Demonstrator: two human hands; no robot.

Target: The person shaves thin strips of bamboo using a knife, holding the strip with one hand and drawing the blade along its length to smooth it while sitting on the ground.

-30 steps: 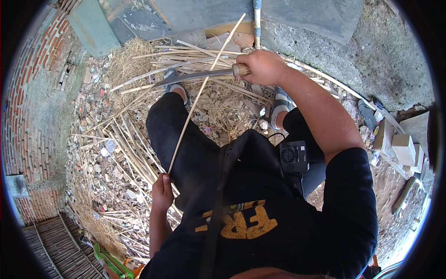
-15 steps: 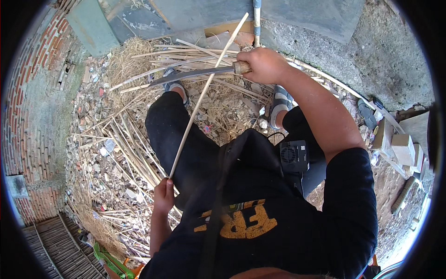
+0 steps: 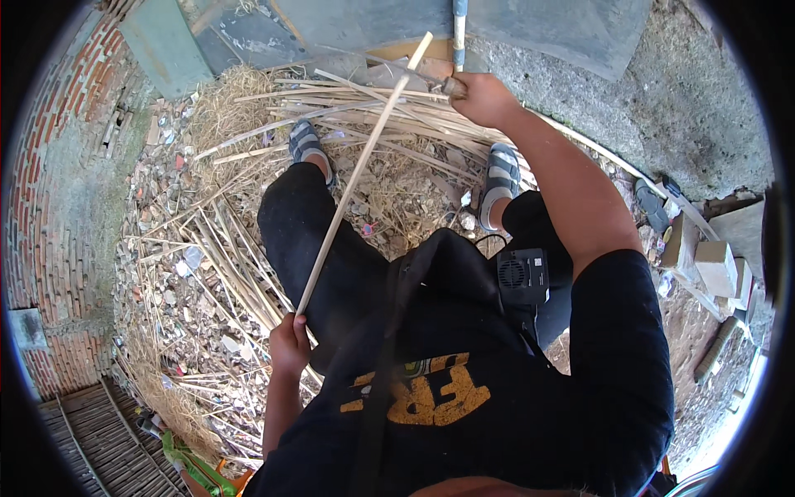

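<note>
My left hand is closed round the near end of a long, pale bamboo strip. The strip slants away from me over my left leg, its far end up and to the right. My right hand grips the wooden handle of a machete. Its blade is smeared by motion and reaches left across the strip near the strip's far end. Whether the edge touches the strip I cannot tell.
Many split bamboo strips lie on the ground beyond my feet, and another bundle lies to my left. Dry shavings and rubble surround them. A brick wall stands left; pale blocks sit at right.
The machete has moved away from me along the strip toward its far end, with my right hand. The strip's far end has dipped slightly nearer; my left hand stays nearly in place.
</note>
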